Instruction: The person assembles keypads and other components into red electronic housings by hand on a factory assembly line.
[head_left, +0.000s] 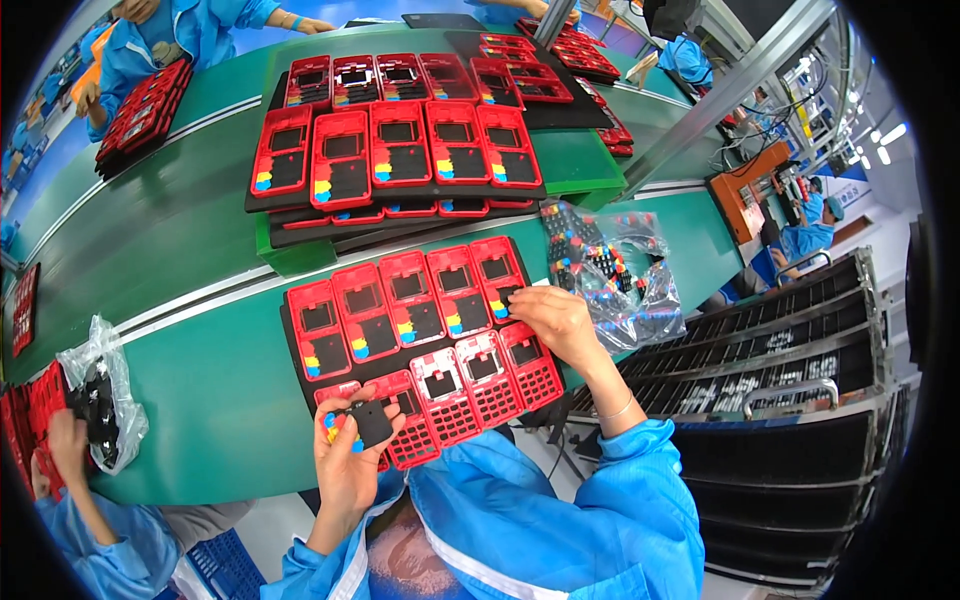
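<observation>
Keypad mat [366, 422], a small black rubber square with a cluster of blue, yellow and red keys along its left edge, sits low and left of centre in the frame, pinched between the thumb and curled fingers of the left hand [349, 458]. That grip is closed on the mat, which is held just over the lower-left corner of a black tray [292, 345]. The tray lies tilted on the green table [215, 400] in the middle of the frame and carries two rows of red phone housings [425, 330]. Upper-row housings already show black mats with coloured key clusters and dark screen windows; lower-row ones are open red grids with empty key holes. The right hand [556, 318] rests at the tray's right end, fingers bent and fingertips pressing on the last upper-row housing; it grasps nothing that can be seen.

Just right of that hand lies a clear plastic bag [615, 275] holding more black mats with coloured keys. Above the tray, in the upper middle, stands a stack of trays [400, 160] filled with finished red housings on a raised green platform. At the lower left edge another person's hand [68, 440] holds a second clear bag. Dark racks [790, 370] fill the right side.
</observation>
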